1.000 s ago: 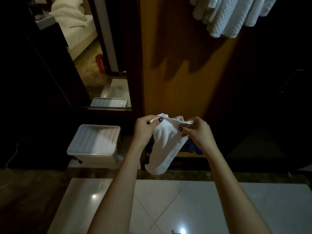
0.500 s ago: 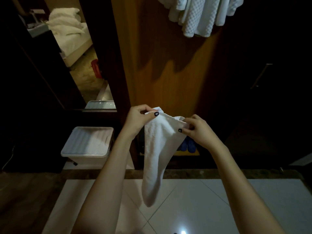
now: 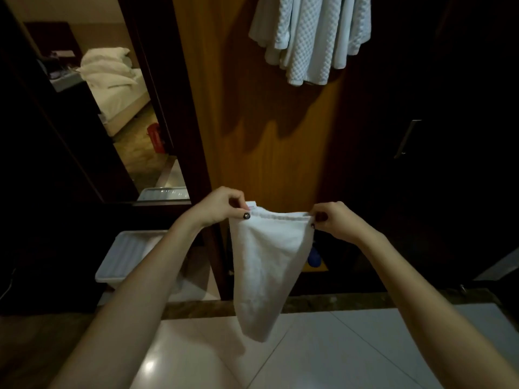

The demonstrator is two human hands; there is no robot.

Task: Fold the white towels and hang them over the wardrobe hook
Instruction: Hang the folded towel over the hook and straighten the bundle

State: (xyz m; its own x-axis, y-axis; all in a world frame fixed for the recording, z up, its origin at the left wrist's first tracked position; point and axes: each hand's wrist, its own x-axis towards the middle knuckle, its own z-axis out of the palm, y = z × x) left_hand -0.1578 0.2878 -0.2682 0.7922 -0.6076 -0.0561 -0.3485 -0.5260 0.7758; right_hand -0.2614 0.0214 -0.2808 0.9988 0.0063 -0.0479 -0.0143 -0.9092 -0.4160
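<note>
Your left hand [image 3: 222, 204] and right hand [image 3: 334, 220] each pinch a top corner of one white towel [image 3: 266, 262], which hangs before the wardrobe panel [image 3: 252, 164]. One lidded bin [image 3: 132, 255] stands to the left on the floor, contents hidden. Hung towels [image 3: 309, 37] bunch above, too bunched to count.

Soft, matt white terry-cloth towel [image 3: 266, 265] before a smooth wooden wardrobe panel [image 3: 266, 153] with a faint sheen. The hanging towels [image 3: 311, 37] above are white cloth in a bumpy waffle weave. Pale floor tiles [image 3: 351, 355] are glossy, mirroring a light. A ribbed white plastic lid [image 3: 127, 255] looks matt; a door handle [image 3: 407, 138] looks like dull metal
</note>
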